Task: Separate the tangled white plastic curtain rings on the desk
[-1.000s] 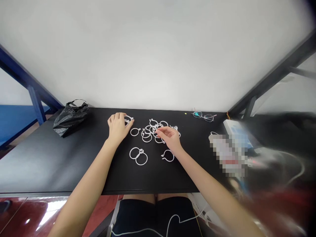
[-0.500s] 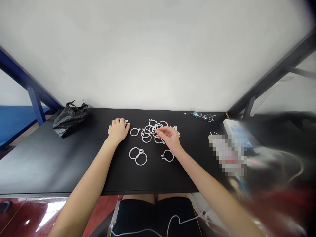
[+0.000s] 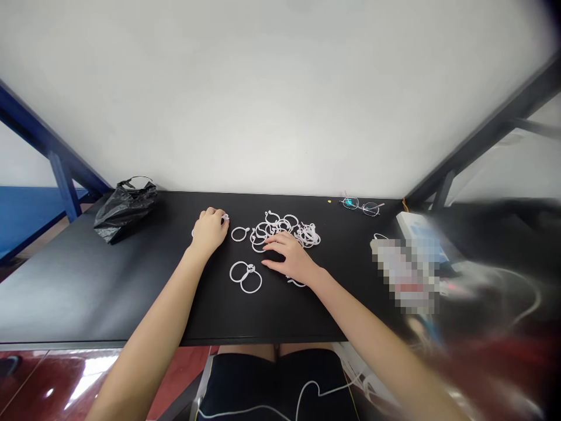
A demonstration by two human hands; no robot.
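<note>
My left hand [image 3: 210, 230] lies curled over white plastic curtain rings on the black table [image 3: 144, 292]. Bits of them peek out by the thumb and at the hand's left edge; the rest is hidden. My right hand [image 3: 287, 256], palm down with thumb and fingers apart, hovers at the front edge of a pile of white rings [image 3: 308, 235] and holds nothing visible. Between the hands is a single ring [image 3: 239, 234]. Two overlapping rings [image 3: 250, 282] lie nearer me. Another ring [image 3: 297, 283] is partly covered by my right hand.
A black plastic bag [image 3: 127, 209] sits at the back left. Eyeglasses [image 3: 360, 204] rest near the wall at the back right. A white box [image 3: 418, 228] and a blurred-out item [image 3: 403, 275] are at the right. A white cable [image 3: 309, 385] crosses my lap.
My right hand has moved from over the pile toward me and slightly left, and its pinched fingers have spread. The left hand has hardly moved.
</note>
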